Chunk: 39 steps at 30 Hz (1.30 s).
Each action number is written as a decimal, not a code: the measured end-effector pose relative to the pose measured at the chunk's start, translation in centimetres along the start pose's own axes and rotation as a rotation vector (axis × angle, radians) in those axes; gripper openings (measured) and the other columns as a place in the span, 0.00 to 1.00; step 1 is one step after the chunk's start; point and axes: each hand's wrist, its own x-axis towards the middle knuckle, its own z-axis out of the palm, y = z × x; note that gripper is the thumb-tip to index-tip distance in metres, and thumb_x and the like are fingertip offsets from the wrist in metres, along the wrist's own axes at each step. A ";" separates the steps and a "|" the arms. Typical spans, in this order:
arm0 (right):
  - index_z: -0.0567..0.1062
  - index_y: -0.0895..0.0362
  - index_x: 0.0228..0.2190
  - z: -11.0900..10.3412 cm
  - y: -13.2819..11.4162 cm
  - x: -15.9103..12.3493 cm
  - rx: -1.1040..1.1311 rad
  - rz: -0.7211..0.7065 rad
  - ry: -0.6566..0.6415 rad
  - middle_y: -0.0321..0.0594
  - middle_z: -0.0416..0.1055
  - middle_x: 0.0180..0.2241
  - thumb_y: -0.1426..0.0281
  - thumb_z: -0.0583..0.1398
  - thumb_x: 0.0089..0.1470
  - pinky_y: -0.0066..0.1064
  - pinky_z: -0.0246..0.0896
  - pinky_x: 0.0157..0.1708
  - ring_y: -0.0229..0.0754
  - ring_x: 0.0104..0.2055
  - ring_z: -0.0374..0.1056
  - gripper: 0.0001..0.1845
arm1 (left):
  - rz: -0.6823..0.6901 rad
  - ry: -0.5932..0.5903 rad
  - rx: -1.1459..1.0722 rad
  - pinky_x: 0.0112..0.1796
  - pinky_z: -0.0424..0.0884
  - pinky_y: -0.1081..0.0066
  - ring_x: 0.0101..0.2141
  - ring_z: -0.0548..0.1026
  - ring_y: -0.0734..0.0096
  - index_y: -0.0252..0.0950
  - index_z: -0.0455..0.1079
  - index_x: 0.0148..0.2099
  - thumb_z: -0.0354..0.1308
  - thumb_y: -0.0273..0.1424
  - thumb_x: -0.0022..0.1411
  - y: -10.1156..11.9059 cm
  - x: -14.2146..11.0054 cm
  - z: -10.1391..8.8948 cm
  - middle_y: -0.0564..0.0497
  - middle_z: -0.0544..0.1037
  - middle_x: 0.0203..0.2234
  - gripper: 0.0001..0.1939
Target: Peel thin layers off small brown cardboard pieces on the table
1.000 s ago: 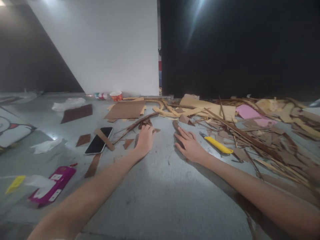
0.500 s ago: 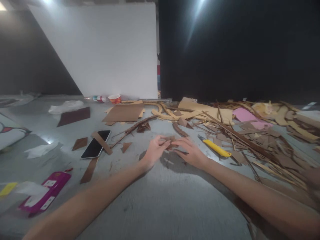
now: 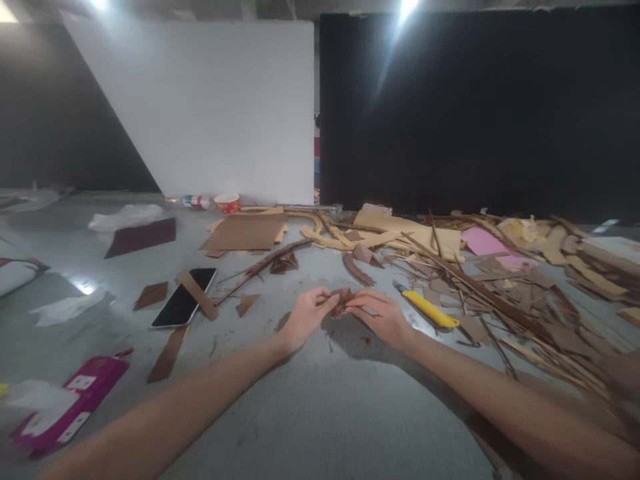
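Between my two hands is a small folded piece of brown paper (image 3: 343, 297), low over the grey table. My left hand (image 3: 309, 313) pinches its left side between thumb and fingers. From the right, my right hand (image 3: 383, 315) grips it with the fingertips. Part of the piece is hidden behind the fingers. A yellow utility knife (image 3: 429, 307) lies to the right of my right hand. Just beyond the hands are a curved brown strip (image 3: 357, 270) and a crumpled dark brown piece (image 3: 284, 264).
A phone (image 3: 185, 300) with a brown strip across it lies left, near a purple pouch (image 3: 75, 403). Brown paper scraps (image 3: 530, 300) and long twisted strips cover the right side. Brown sheets (image 3: 245, 231) and a red paper cup (image 3: 228, 203) stand farther back, before upright boards (image 3: 200, 107).
The view has shifted slightly, so the table things sit lower and farther left. My fingers have moved on the brown piece, and more of it shows between them.
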 end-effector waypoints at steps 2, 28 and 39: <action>0.83 0.50 0.43 -0.1 -0.2 0.1 0.024 0.045 -0.033 0.42 0.83 0.38 0.61 0.64 0.71 0.36 0.78 0.41 0.45 0.39 0.80 0.08 | -0.018 0.018 0.022 0.38 0.74 0.68 0.31 0.81 0.65 0.37 0.75 0.36 0.67 0.53 0.67 0.0 -0.1 -0.1 0.49 0.84 0.29 0.23; 0.72 0.51 0.45 -0.2 -0.2 1.4 0.373 0.561 0.011 0.33 0.77 0.29 0.56 0.68 0.63 0.33 0.71 0.34 0.43 0.32 0.75 0.17 | -0.031 -0.075 0.124 0.29 0.69 0.69 0.24 0.75 0.68 0.36 0.74 0.45 0.62 0.56 0.68 1.3 1.3 1.1 0.52 0.77 0.25 0.26; 0.82 0.52 0.46 -1.1 0.6 1.6 0.226 0.144 -0.185 0.44 0.82 0.42 0.66 0.61 0.71 0.37 0.73 0.48 0.45 0.44 0.78 0.08 | -0.068 -0.067 -0.054 0.28 0.73 0.71 0.23 0.78 0.68 0.36 0.69 0.44 0.70 0.58 0.62 0.5 2.0 0.6 0.51 0.81 0.23 0.30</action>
